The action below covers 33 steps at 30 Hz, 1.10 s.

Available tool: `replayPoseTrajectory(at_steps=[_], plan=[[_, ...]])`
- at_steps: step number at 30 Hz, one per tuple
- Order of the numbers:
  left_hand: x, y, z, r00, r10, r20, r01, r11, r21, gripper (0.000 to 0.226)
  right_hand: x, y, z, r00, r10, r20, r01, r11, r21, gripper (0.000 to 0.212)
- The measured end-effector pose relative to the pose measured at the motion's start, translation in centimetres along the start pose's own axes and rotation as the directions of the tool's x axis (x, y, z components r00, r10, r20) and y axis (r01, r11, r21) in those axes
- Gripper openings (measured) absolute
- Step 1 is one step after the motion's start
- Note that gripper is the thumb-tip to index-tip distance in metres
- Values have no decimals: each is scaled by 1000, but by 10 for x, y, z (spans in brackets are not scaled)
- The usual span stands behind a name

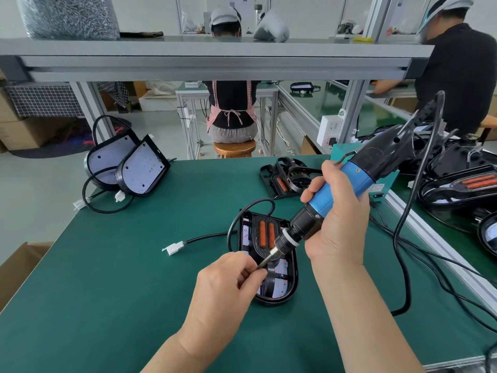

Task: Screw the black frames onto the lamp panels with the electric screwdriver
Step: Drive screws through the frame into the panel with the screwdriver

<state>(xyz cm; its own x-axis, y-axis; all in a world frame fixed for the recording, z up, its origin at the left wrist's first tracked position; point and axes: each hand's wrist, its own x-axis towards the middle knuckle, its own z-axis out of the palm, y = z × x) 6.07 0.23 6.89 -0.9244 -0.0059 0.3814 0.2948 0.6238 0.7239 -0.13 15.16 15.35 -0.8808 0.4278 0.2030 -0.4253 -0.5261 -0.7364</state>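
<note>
Above lamp panel: right grip clasps electric screwdriver; left grip pinches bit.

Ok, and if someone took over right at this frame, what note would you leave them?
Right hand grips the blue-and-black electric screwdriver, tilted over the work.
Left hand pinches at its metal bit; any screw there is too small to see.
Black frame on the lamp panel lies on the green mat beneath the hands; driven screws can't be judged.
To do: two bare white lamp panels far left, spare black frames behind.
</note>
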Motion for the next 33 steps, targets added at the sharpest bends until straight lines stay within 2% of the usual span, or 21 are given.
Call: replayPoseTrajectory(at_steps=[4, 6, 9, 12, 14, 19, 23, 28, 33], plan=[[0, -1, -2, 996, 89, -25, -88, 994, 70, 23, -1, 0, 0, 1000, -8, 15, 8, 1000, -21, 15], [2, 1, -4, 983, 182, -15, -178, 972, 154, 25, -2, 0, 0, 1000, -5, 23, 6, 999, -32, 15], [9, 4, -9, 940, 331, 83, -340, 885, 317, 32, -6, 4, 1, 999, -17, 40, 19, 998, -60, 13], [14, 10, -11, 897, 391, 207, -442, 791, 422, 37, -12, 9, 3, 995, -68, 72, 77, 988, -135, 18], [15, 11, -9, 897, 376, 232, -441, 787, 432, 38, -16, 12, 5, 989, -108, 100, 123, 980, -159, 17], [13, -1, -8, 962, 244, 125, -271, 913, 304, 30, -14, 12, 6, 992, -112, 62, 120, 984, -135, 16], [14, 1, -10, 956, 275, 104, -293, 918, 268, 32, -7, 10, 4, 998, -55, -6, 54, 996, -77, 15], [15, 2, -8, 944, 307, 124, -331, 890, 315, 34, -6, 12, 4, 998, -60, -17, 58, 994, -89, 15], [14, -1, -10, 963, 255, 89, -269, 923, 276, 28, -5, 11, 4, 998, -54, -28, 51, 996, -76, 15]])
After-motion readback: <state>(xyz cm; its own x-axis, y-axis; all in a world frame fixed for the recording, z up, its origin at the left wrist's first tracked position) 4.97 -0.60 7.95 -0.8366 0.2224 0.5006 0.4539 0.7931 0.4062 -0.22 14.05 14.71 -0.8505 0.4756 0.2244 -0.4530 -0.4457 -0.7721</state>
